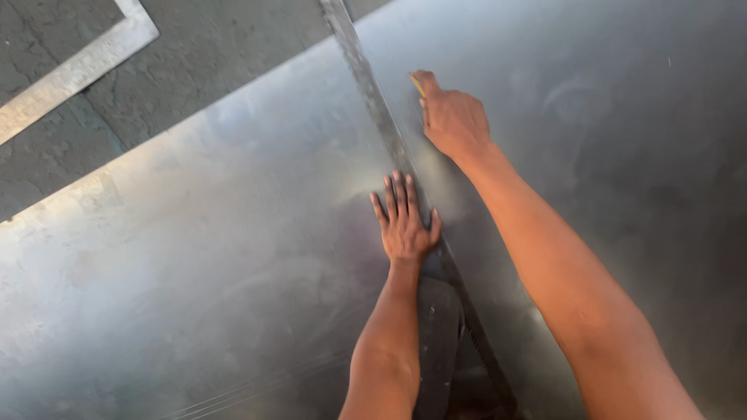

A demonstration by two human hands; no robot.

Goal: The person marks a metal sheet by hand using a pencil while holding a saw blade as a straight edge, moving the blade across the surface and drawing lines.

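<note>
1. Our long metal straightedge (373, 101) lies across the steel sheet (194, 257).
2. Left hand (405, 222) presses flat on it — fingers spread.
3. Right hand (454, 117) pinches a yellow pencil (418, 84) just beside its edge.
4. A metal strip (74, 74) lies on the floor (226, 47) — well apart.

You are in a metalworking shop. A large bare steel sheet (218, 257) lies flat on a rough concrete floor (218, 47) and fills most of your view. A long metal straightedge (366, 85) runs across it toward the far side, and a flat metal strip (74, 74) lies on the floor at far left.
</note>
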